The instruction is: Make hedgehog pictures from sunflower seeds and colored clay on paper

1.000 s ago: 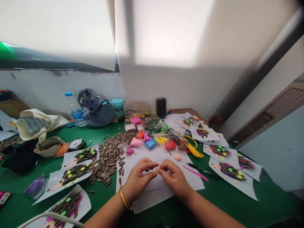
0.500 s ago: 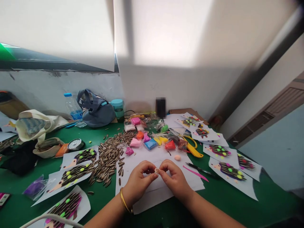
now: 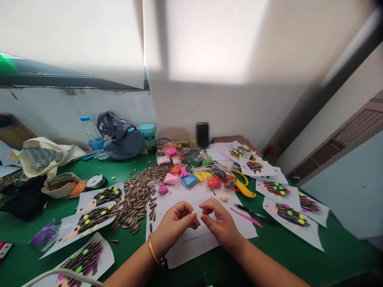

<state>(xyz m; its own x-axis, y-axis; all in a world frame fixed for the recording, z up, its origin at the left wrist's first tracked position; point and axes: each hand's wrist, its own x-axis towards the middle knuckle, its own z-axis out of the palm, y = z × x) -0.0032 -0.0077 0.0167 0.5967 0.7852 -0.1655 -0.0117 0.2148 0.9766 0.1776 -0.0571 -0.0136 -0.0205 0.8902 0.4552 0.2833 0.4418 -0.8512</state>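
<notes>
Over the white paper sheets (image 3: pixel 191 255), my left hand (image 3: pixel 178 225) is closed in a pinch, a gold bangle (image 3: pixel 153 251) round its wrist. Between its thumb and fingers sits a small pale piece of clay (image 3: pixel 194 214), mostly hidden. My right hand (image 3: pixel 221 225) is just beside it, thumb and index finger apart and holding nothing. A peach ball of clay (image 3: pixel 223 197) rests on the paper beyond my right hand. A thin pink clay strip (image 3: pixel 247 218) and a black pen (image 3: pixel 251 212) lie to the right.
Sunflower seeds (image 3: pixel 137 199) are heaped at the left. Bagged coloured clay (image 3: pixel 190 181) and yellow-handled scissors (image 3: pixel 245 189) lie ahead. Hedgehog pictures (image 3: pixel 291 217) with seed spines line both sides. A blue bag (image 3: pixel 124 143), a bottle (image 3: pixel 91 133) and a teal-lidded jar (image 3: pixel 148 137) stand by the wall.
My hands have come apart slightly. The right thumb and finger have let go of the pale clay, which stays in my left hand.
</notes>
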